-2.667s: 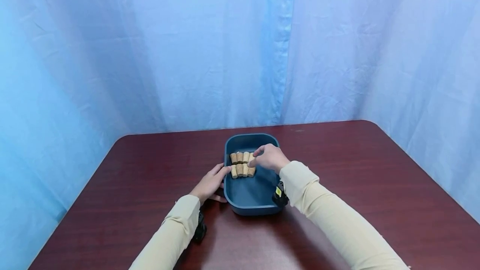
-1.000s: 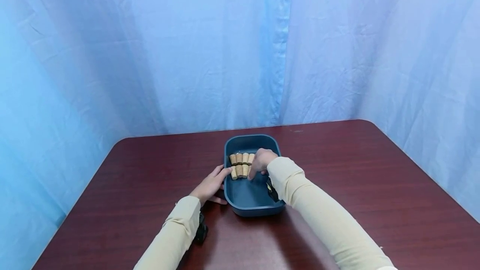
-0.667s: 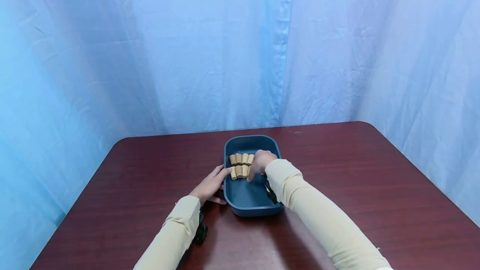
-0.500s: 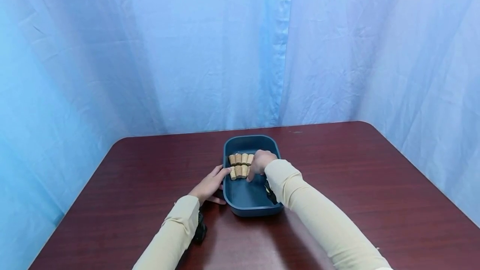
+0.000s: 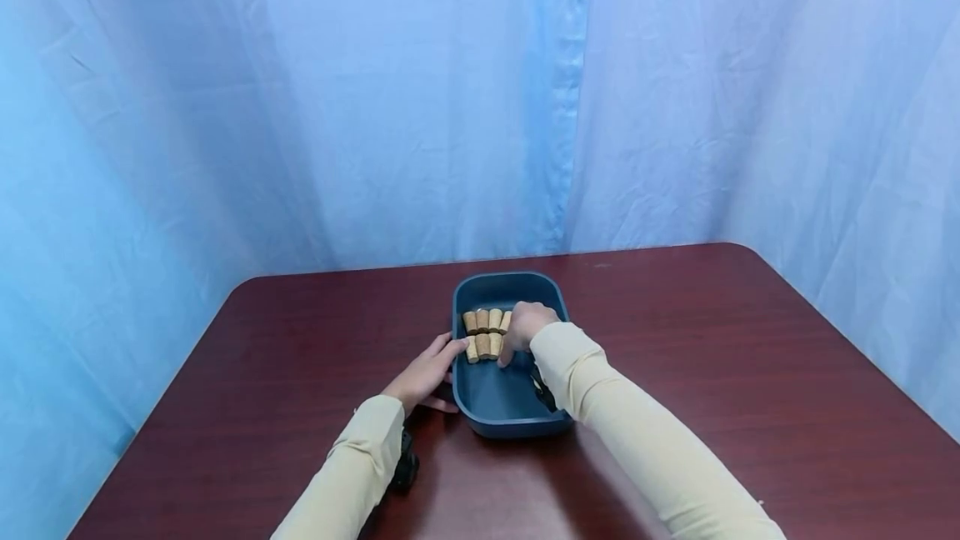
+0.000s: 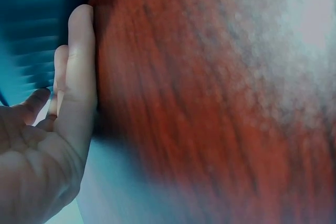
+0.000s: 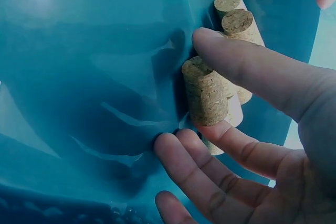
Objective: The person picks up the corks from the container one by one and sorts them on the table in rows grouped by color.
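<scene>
Several tapered corks (image 5: 483,322) lie in two rows inside a dark blue rectangular tub (image 5: 510,429). My right hand (image 5: 525,325) reaches into the tub at the right end of the nearer row. In the right wrist view, its thumb and index finger pinch a cork (image 7: 205,93) that rests beside the others; the remaining fingers are loosely bent. Against the tub's left wall lies my left hand (image 5: 423,373), its thumb over the rim and its fingers straight along the outside. The left wrist view shows those fingers (image 6: 81,61) beside the wall. My right hand partly hides the nearer row's last cork.
A dark red wooden table (image 5: 315,340) carries the tub. Pale blue curtains (image 5: 412,107) hang behind and to both sides. A small black device (image 5: 405,465) is strapped under the left wrist, another (image 5: 542,390) under the right, which hangs within the tub.
Since the earliest frame my right hand has lowered into the tub, down to the end cork of the nearer row. Over the last second it stays there. The left hand has kept its place.
</scene>
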Action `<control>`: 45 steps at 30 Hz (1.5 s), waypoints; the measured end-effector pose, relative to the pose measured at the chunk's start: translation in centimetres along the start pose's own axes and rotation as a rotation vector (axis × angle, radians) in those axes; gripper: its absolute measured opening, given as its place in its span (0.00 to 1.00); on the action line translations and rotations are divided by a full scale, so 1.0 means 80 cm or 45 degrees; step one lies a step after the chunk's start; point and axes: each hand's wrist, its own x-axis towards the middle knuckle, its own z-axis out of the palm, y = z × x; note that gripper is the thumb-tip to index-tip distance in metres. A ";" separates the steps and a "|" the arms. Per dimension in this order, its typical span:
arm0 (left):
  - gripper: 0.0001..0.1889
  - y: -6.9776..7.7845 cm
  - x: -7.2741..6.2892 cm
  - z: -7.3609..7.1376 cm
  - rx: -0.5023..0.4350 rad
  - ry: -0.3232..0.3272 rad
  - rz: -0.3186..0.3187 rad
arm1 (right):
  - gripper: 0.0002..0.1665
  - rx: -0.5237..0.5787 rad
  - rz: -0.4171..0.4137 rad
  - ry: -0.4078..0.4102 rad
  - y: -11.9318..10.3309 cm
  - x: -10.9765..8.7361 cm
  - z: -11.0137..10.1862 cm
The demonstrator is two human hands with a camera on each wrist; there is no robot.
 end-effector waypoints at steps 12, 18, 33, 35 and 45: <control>0.38 -0.001 -0.003 0.004 0.013 -0.004 -0.001 | 0.18 -0.009 -0.010 0.042 0.000 -0.015 0.000; 0.38 0.001 -0.001 0.006 0.013 -0.007 0.006 | 0.18 -0.029 -0.019 0.045 0.000 -0.018 -0.003; 0.38 -0.006 0.000 0.004 -0.019 -0.011 0.004 | 0.16 -0.110 -0.102 0.009 -0.006 -0.022 0.000; 0.38 -0.005 0.000 0.003 -0.020 -0.014 0.007 | 0.12 -0.120 -0.126 0.018 -0.008 -0.027 -0.005; 0.38 -0.002 0.002 0.001 -0.014 -0.013 0.005 | 0.18 -0.047 -0.226 0.152 -0.011 -0.048 -0.033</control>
